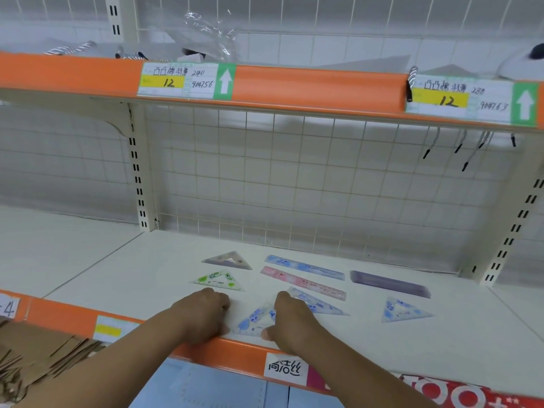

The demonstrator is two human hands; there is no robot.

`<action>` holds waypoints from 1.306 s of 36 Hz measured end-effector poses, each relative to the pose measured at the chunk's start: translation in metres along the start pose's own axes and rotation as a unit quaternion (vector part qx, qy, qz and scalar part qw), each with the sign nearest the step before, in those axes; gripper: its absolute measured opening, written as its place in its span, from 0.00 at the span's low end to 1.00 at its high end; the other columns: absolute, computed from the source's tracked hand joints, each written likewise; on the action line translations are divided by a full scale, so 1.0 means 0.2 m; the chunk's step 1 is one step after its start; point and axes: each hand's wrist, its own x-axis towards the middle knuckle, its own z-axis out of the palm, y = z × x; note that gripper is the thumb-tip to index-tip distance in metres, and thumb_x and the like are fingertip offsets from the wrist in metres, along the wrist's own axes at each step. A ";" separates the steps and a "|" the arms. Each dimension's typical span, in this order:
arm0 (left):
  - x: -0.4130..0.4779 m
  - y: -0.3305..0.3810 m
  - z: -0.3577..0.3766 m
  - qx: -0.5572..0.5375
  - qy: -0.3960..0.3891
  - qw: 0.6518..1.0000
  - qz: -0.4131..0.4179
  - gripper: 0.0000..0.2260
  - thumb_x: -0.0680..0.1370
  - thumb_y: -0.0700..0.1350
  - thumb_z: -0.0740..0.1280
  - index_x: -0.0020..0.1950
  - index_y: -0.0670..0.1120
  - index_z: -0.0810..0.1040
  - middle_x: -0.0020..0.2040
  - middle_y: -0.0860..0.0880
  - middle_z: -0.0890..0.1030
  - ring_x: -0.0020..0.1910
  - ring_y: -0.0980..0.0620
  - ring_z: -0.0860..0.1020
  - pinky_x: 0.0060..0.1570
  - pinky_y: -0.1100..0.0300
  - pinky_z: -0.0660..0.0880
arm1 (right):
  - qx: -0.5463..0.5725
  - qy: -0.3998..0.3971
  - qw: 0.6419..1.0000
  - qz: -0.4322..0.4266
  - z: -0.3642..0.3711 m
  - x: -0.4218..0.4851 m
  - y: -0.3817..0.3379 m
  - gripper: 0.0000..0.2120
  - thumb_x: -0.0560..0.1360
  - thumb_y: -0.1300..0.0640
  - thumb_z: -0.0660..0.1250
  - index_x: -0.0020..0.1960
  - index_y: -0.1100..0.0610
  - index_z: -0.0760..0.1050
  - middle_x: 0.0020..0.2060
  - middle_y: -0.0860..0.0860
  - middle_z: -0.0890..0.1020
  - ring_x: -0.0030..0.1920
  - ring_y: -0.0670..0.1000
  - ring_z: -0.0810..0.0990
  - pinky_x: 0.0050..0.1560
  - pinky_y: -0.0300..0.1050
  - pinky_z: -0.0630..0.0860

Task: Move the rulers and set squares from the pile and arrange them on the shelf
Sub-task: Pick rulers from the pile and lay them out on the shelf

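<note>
**Set square at the brink of the shelf**

Two hands meet at the near edge of the shelf, with a blue set square between them, right beside the orange lip. Let go carelessly, the slick plastic could slide off the front. A nudge could also skew the second blue set square just behind. The left hand and right hand have their fingers curled and appear to pinch its two ends.
</note>
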 end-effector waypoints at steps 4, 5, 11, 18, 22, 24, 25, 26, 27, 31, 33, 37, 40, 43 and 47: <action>0.00 0.01 0.00 0.007 -0.005 1.000 -0.003 0.17 0.77 0.51 0.66 0.65 0.51 0.72 0.62 0.49 0.73 0.60 0.50 0.74 0.58 0.58 0.72 | -0.039 -0.018 0.999 -0.016 -0.03 0.00 0.01 0.17 0.73 0.52 0.71 0.44 0.55 0.63 0.42 0.51 0.70 0.43 0.49 0.71 0.30 0.36 0.61; 0.00 0.01 0.00 0.008 -0.005 1.000 -0.005 0.17 0.77 0.51 0.66 0.65 0.51 0.72 0.61 0.49 0.73 0.59 0.50 0.74 0.57 0.58 0.72 | -0.052 -0.030 0.998 -0.018 -0.04 0.01 0.02 0.18 0.72 0.51 0.72 0.40 0.54 0.62 0.38 0.50 0.69 0.40 0.48 0.70 0.29 0.37 0.61; -0.01 0.02 0.00 0.011 -0.006 1.000 -0.013 0.18 0.77 0.51 0.66 0.66 0.51 0.72 0.62 0.49 0.74 0.60 0.50 0.74 0.59 0.57 0.72 | -0.068 -0.054 0.995 -0.044 -0.07 0.01 0.04 0.16 0.70 0.50 0.75 0.47 0.59 0.72 0.38 0.51 0.72 0.39 0.49 0.71 0.30 0.38 0.62; -0.01 0.03 -0.01 0.026 -0.011 0.999 -0.017 0.17 0.78 0.51 0.64 0.66 0.51 0.72 0.63 0.48 0.73 0.61 0.49 0.74 0.58 0.57 0.72 | -0.059 -0.028 0.996 -0.063 -0.05 0.00 0.10 0.19 0.72 0.50 0.73 0.36 0.52 0.63 0.34 0.48 0.68 0.33 0.44 0.67 0.31 0.38 0.63; -0.02 0.05 -0.02 0.036 -0.018 0.999 -0.020 0.17 0.78 0.53 0.63 0.66 0.50 0.72 0.63 0.49 0.73 0.61 0.49 0.73 0.58 0.58 0.71 | -0.044 -0.019 0.997 -0.064 -0.10 -0.02 0.16 0.14 0.73 0.49 0.72 0.52 0.57 0.74 0.49 0.51 0.76 0.50 0.51 0.76 0.44 0.42 0.71; -0.02 0.07 -0.04 0.034 -0.017 0.999 -0.015 0.18 0.79 0.54 0.63 0.66 0.49 0.72 0.64 0.49 0.73 0.62 0.50 0.73 0.58 0.58 0.70 | -0.044 -0.006 0.997 -0.058 -0.14 -0.02 0.21 0.23 0.74 0.49 0.71 0.63 0.60 0.73 0.58 0.55 0.76 0.57 0.53 0.75 0.52 0.44 0.72; -0.02 0.09 -0.04 0.033 -0.016 0.999 -0.013 0.18 0.79 0.55 0.62 0.67 0.49 0.71 0.65 0.49 0.73 0.63 0.50 0.72 0.59 0.59 0.69 | -0.046 0.001 0.997 -0.059 -0.15 -0.03 0.24 0.24 0.74 0.49 0.71 0.64 0.60 0.72 0.60 0.55 0.76 0.58 0.53 0.75 0.54 0.44 0.72; -0.01 0.11 -0.04 0.033 -0.014 0.999 -0.011 0.19 0.79 0.55 0.62 0.68 0.49 0.71 0.66 0.49 0.72 0.64 0.50 0.72 0.60 0.59 0.69 | -0.048 0.006 0.997 -0.058 -0.17 -0.04 0.26 0.24 0.74 0.49 0.71 0.64 0.60 0.72 0.60 0.55 0.75 0.58 0.54 0.75 0.54 0.44 0.72; 0.00 0.12 -0.04 0.033 -0.011 0.999 -0.008 0.20 0.79 0.56 0.62 0.68 0.50 0.70 0.67 0.50 0.72 0.65 0.50 0.71 0.61 0.59 0.69 | -0.049 0.006 0.997 -0.055 -0.19 -0.04 0.28 0.24 0.74 0.48 0.71 0.64 0.60 0.72 0.60 0.55 0.75 0.58 0.54 0.75 0.55 0.45 0.72; 0.03 0.23 -0.03 0.030 -0.012 0.999 0.008 0.21 0.78 0.57 0.62 0.69 0.51 0.70 0.68 0.50 0.71 0.65 0.50 0.71 0.62 0.59 0.69 | -0.056 0.015 0.997 -0.045 -0.24 -0.06 0.40 0.23 0.75 0.48 0.69 0.64 0.60 0.72 0.59 0.55 0.75 0.58 0.54 0.74 0.56 0.45 0.71; 0.03 0.25 -0.03 0.031 -0.012 0.999 0.009 0.21 0.78 0.57 0.62 0.68 0.51 0.70 0.67 0.50 0.72 0.65 0.50 0.72 0.62 0.58 0.70 | -0.061 0.019 0.997 -0.039 -0.26 -0.06 0.44 0.22 0.75 0.48 0.69 0.64 0.59 0.72 0.59 0.55 0.74 0.58 0.54 0.74 0.55 0.44 0.71; 0.05 0.35 -0.03 0.035 -0.007 0.999 0.021 0.21 0.78 0.58 0.62 0.69 0.51 0.70 0.67 0.50 0.72 0.64 0.51 0.71 0.61 0.58 0.70 | -0.063 0.034 0.997 -0.021 -0.31 -0.08 0.55 0.23 0.76 0.47 0.67 0.66 0.58 0.70 0.60 0.54 0.72 0.59 0.53 0.73 0.54 0.43 0.69; 0.07 0.43 -0.03 0.035 -0.002 0.999 0.034 0.21 0.79 0.58 0.61 0.69 0.52 0.70 0.67 0.50 0.71 0.65 0.51 0.71 0.62 0.58 0.69 | -0.063 0.045 0.997 -0.012 -0.35 -0.08 0.65 0.23 0.76 0.48 0.67 0.66 0.58 0.70 0.60 0.54 0.72 0.59 0.53 0.73 0.54 0.44 0.70; 0.08 0.50 -0.03 0.033 0.000 0.998 0.046 0.20 0.79 0.58 0.61 0.68 0.51 0.70 0.66 0.50 0.72 0.65 0.51 0.70 0.62 0.59 0.69 | -0.070 0.057 0.996 0.001 -0.39 -0.09 0.75 0.21 0.76 0.48 0.68 0.64 0.58 0.71 0.59 0.53 0.73 0.57 0.52 0.73 0.53 0.44 0.70; 0.10 0.59 -0.01 0.030 0.007 0.998 0.054 0.20 0.79 0.58 0.61 0.67 0.51 0.71 0.65 0.50 0.72 0.63 0.52 0.71 0.61 0.59 0.69 | -0.079 0.066 0.995 0.006 -0.44 -0.08 0.89 0.14 0.74 0.48 0.69 0.53 0.56 0.72 0.53 0.51 0.74 0.50 0.50 0.74 0.42 0.39 0.68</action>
